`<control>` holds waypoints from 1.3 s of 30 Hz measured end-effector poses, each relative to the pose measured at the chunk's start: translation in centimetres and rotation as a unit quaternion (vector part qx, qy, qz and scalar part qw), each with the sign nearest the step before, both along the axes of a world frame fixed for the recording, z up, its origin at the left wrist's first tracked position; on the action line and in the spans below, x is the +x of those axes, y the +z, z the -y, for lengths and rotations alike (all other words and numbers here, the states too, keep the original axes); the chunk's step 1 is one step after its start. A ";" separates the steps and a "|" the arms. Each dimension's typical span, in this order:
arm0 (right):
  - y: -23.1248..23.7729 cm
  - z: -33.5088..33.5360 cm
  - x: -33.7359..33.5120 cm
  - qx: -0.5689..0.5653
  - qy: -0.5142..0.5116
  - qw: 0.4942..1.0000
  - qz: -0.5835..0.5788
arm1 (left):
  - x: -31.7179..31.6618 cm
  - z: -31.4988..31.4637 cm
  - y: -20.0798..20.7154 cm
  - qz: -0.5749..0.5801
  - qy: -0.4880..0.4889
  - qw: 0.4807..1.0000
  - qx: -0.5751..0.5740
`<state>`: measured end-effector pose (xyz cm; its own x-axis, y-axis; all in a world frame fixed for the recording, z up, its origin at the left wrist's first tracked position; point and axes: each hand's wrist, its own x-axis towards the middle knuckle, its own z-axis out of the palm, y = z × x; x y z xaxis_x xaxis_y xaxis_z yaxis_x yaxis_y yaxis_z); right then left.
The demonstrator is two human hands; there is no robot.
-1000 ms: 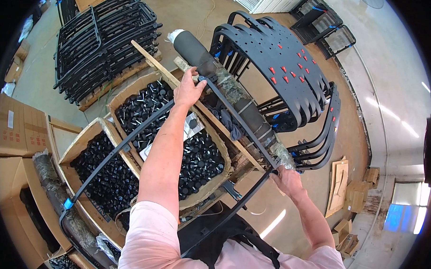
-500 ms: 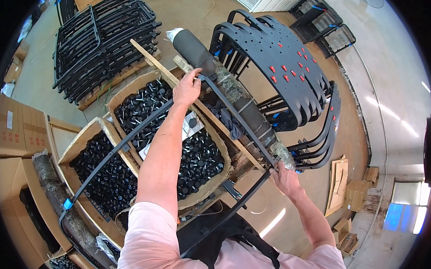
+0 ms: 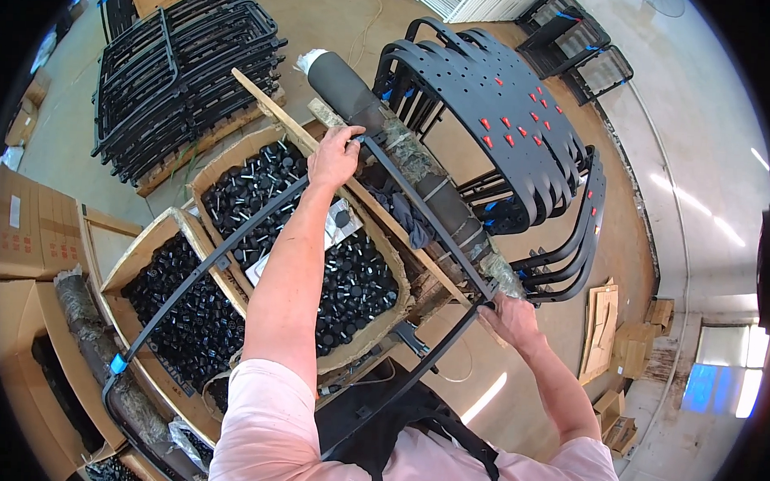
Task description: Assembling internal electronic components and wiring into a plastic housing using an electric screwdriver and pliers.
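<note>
A black metal tube frame (image 3: 424, 212) lies in front of me, its far bar resting along a long padded roller wrapped in torn plastic (image 3: 442, 192). My left hand (image 3: 334, 158) is closed around the frame's far left corner, thumb and fingers at the joint. At the right corner, my right hand (image 3: 513, 320) grips the frame with its fingers curled over the bar. One side bar runs down left over the boxes to a blue band (image 3: 119, 364); the other comes back toward my apron. Both palms are hidden from view.
Under the frame stand cardboard boxes of black-headed bolts (image 3: 349, 294) and small black caps (image 3: 179, 310). Stacked black frames (image 3: 178, 81) sit at the far left. Black perforated panels with red pieces (image 3: 491, 108) stand at the far right. A wooden strip (image 3: 275, 109) crosses the boxes.
Both hands stay at the same corners of the frame. The fingertips of my left hand have shifted slightly on the corner, and my right hand's fingers have moved a little.
</note>
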<state>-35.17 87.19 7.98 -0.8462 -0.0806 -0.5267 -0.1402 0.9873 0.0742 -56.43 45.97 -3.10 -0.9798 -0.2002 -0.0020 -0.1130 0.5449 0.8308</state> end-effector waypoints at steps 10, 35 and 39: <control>-2.1 -0.9 0.3 -0.076 0.046 0.995 -0.054 | 0.0 -0.3 0.3 0.001 0.017 1.000 -0.022; -0.4 -0.3 -0.1 -0.064 0.034 0.997 -0.033 | 0.2 -0.2 0.3 -0.015 0.011 1.000 -0.015; 0.4 -1.0 0.9 -0.078 0.015 0.997 0.009 | 0.1 -0.3 0.4 -0.009 0.008 1.000 -0.013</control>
<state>-34.25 88.23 8.34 -0.8328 -0.1884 -0.5204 -0.1707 0.9819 -0.0823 -56.30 46.24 -2.68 -0.9762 -0.2158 0.0200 -0.1079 0.5640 0.8187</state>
